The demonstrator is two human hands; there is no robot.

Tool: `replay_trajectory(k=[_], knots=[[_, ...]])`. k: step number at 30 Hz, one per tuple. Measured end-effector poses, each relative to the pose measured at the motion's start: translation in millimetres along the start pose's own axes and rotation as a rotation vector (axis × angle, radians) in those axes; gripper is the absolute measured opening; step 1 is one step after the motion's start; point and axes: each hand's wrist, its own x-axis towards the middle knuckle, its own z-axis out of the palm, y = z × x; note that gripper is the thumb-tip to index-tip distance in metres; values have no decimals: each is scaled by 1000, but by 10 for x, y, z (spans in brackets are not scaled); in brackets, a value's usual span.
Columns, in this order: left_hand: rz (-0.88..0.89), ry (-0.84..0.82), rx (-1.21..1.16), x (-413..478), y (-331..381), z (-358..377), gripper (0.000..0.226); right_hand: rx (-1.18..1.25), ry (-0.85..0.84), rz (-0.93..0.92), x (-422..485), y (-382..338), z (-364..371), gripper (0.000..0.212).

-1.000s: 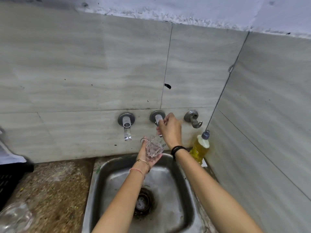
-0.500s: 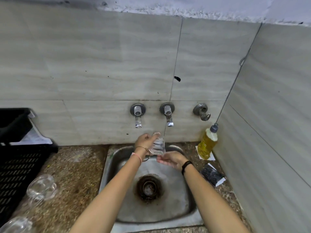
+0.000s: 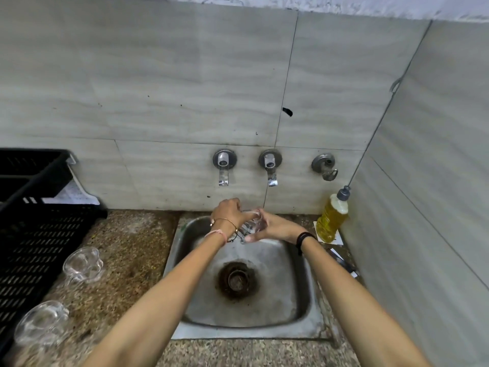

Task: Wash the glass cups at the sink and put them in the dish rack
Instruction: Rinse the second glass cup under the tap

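bare forearms; gold bangle and pink band on left wrist, black band on right.

Colours as seen from my head: clear glass cup (image 3: 251,227) in my grip; two more clear cups (image 3: 82,264) on the speckled brown counter (image 3: 127,250). Black slotted dish rack (image 3: 39,234). Grey steel sink (image 3: 277,263), its drain ringed dark, perhaps rust. Yellow liquid in the grey-capped bottle (image 3: 332,218). Pale grey, wavy-veined wall tiles (image 3: 158,83).

We see home kitchen corner: small steel sink (image 3: 304,295) in speckled stone surface (image 3: 127,250), tiled walls (image 3: 158,88), wall taps (image 3: 270,166), yellow dish soap bottle (image 3: 332,218), black dish rack (image 3: 34,234), glass cups (image 3: 82,264).
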Motion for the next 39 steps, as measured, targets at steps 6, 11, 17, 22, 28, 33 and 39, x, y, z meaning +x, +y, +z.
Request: replay_trajectory(k=[6,11,17,22,28,33,39], knots=[[-27,-153,-168,63,23,10,45,-12,239,-118,48,97,91,68],[-36,-240,-729,7,-95,-49,75,69,346,-141,-42,125,76,58],[-153,-511,-979,-226,-304,134,70,339,285,-194,-68,158,96,53],[-65,-389,-1113,-342,-240,242,36,234,209,-192,-35,155,67,62],[-73,-122,-855,-379,-329,327,40,14,113,-240,-99,142,-76,65],[-39,-79,-604,-478,-403,293,56,-124,169,-273,-58,131,-103,20],[-54,-97,-563,-509,-526,271,66,-272,158,-245,3,34,38,12]])
